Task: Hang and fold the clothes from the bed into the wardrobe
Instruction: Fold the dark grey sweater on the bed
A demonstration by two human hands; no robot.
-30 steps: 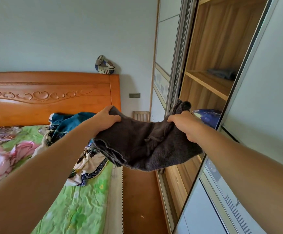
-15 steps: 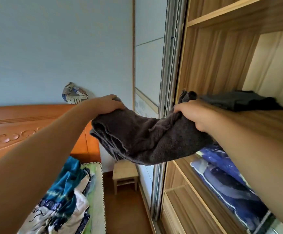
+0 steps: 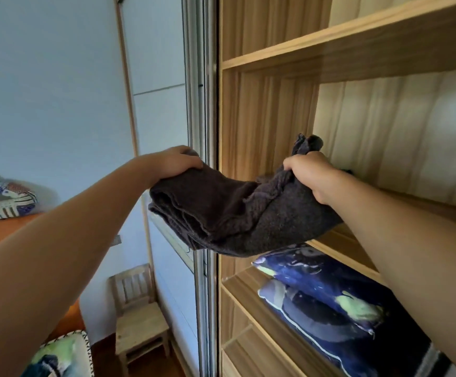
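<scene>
A folded dark brown knitted garment (image 3: pixel 237 216) hangs between my two hands in front of the open wooden wardrobe (image 3: pixel 265 110). My left hand (image 3: pixel 175 163) grips its left end, just outside the wardrobe's metal door frame. My right hand (image 3: pixel 309 174) grips a bunched end and reaches in over the middle shelf (image 3: pixel 341 238). A sliver of another dark garment (image 3: pixel 348 172) shows on that shelf behind my right hand. The garment sags below shelf level.
Blue patterned bedding (image 3: pixel 330 300) fills the shelf below. The sliding door frame (image 3: pixel 203 104) stands left of the opening. A small wooden chair (image 3: pixel 140 319) sits by the wall. The orange headboard (image 3: pixel 1 229) carries a patchwork cushion (image 3: pixel 4 197); a corner of the bed (image 3: pixel 61 355) shows at bottom left.
I have turned from the bed toward the wardrobe and lifted the dark garment. Both hands carried it right and up, and my right hand now reaches over the middle shelf.
</scene>
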